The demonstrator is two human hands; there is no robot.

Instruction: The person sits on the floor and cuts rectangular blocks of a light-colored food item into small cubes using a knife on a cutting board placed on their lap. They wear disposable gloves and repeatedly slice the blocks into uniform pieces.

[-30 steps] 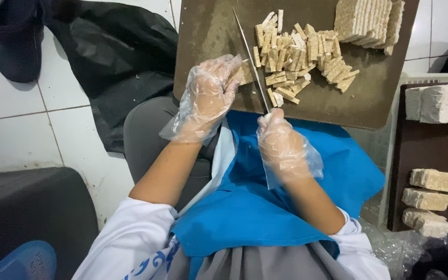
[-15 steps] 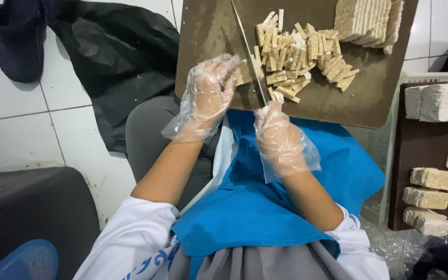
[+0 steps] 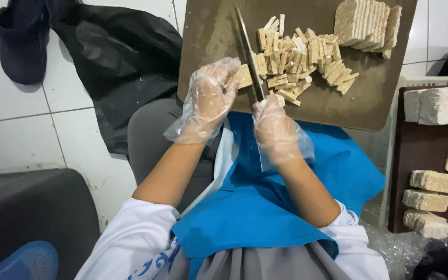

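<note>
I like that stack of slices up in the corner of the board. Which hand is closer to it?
Right. The right hand grips the knife below-left of the sliced stack; the left hand sits farther left.

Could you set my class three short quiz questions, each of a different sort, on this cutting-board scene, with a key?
1. True or false: the right hand grips the knife.
2. The left hand steadies: A) a tempeh piece B) a shoe C) a bag.
3. Fill in: the cut strips lie on a brown ____.

Key: 1 true; 2 A; 3 cutting board.
</note>
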